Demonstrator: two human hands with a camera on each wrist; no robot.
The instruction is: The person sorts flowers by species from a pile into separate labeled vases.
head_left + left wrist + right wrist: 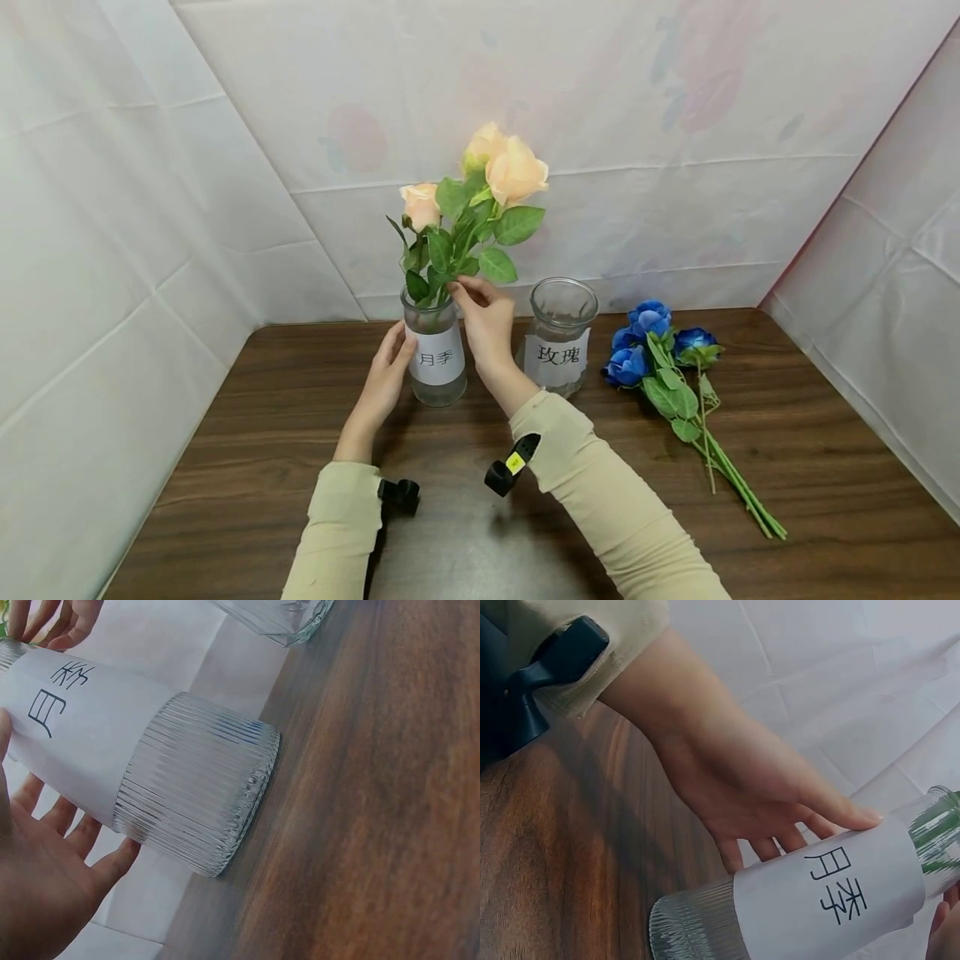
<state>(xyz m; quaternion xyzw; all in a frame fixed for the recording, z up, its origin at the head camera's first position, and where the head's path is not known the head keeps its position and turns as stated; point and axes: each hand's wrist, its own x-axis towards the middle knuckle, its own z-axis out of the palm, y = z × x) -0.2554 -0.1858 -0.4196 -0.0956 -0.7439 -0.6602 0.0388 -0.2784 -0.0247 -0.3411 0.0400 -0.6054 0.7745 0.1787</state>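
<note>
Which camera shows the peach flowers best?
The head view: it shows the peach flowers, with their leaves, above the vase. The left wrist view catches just a bit of green in its corner; the right wrist view shows only green at the vase's neck, no blooms.

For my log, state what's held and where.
The left hand grips a clear cylindrical glass vase by its labelled side. Right hand at the green stems of peach roses; grip unclear.

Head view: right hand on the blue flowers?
No, the right hand is at the peach flowers in the left-hand vase, while the blue flowers lie apart on the table.
</note>
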